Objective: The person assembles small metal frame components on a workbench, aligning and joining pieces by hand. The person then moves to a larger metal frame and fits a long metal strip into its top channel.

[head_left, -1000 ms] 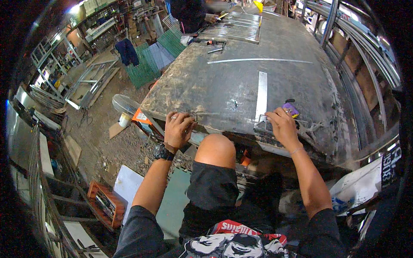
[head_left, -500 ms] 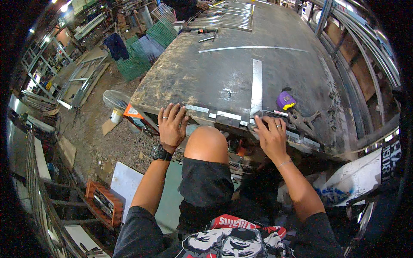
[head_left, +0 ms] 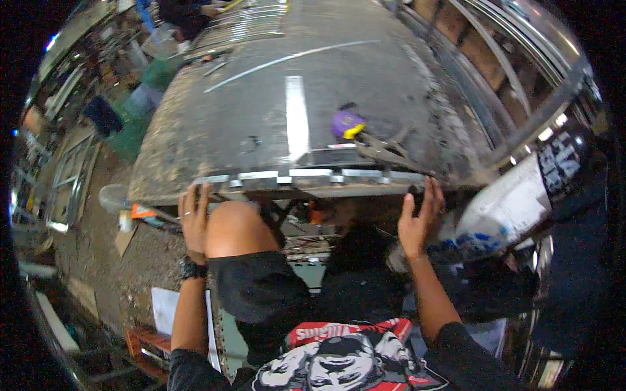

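Observation:
Along the table's front edge lies a row of short, shiny metal segments (head_left: 310, 173) with dark gaps; I cannot tell whether they form one strip. My left hand (head_left: 194, 218) is at the row's left end, fingers stretched up against the table edge. At its right end my right hand (head_left: 420, 218) has its thumb apart from its fingers, the fingertips at or touching the edge. Neither hand visibly grips anything. A flat metal bar (head_left: 297, 117) points away from the row. Right of it are a purple and yellow tape measure (head_left: 347, 124) and a dark, plier-like metal tool (head_left: 391, 154).
A thin curved metal strip (head_left: 287, 62) lies farther back on the table (head_left: 228, 130), with a metal grille (head_left: 244, 26) at the far left. Beside the table's left corner stands a fan (head_left: 113, 197). My raised knee (head_left: 238, 228) is close to the front edge.
The view has turned right, shifting the table leftward in the picture. My right hand has moved from beside the flat bar to the row's right end. My left hand stays near its left end.

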{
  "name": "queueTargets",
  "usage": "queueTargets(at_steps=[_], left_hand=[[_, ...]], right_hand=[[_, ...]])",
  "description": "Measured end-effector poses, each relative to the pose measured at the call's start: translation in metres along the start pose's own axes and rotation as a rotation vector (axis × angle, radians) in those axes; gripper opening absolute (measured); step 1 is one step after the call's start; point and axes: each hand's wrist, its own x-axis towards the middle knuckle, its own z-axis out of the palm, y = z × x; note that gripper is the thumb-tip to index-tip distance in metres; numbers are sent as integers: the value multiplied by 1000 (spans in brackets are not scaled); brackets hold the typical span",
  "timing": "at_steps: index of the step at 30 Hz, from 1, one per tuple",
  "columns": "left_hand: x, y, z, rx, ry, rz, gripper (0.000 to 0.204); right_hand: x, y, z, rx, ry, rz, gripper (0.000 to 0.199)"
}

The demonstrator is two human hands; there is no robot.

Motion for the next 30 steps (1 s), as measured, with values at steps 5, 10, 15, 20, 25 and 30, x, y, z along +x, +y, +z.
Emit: queueTargets(at_steps=[5,10,15,20,25,30], left_hand=[[-1,7,6,-75,34,-114,72],[13,4,-9,-369,177,-188,72],[23,7,-11,-285,5,-75,66],[17,12,-5,-573,63,-256,74],[12,16,-3,-257,56,-59,76],[21,21,-9,-123,98,-64,70]], right_hand=[[4,34,-1,10,35,160,56],[13,44,4,174,-12,191,50],[15,38,14,197,-12,40,26],[14,35,33,270,53,214,19],[11,41,30,124,44,74,21],[17,0,16,239,62,56,35]])
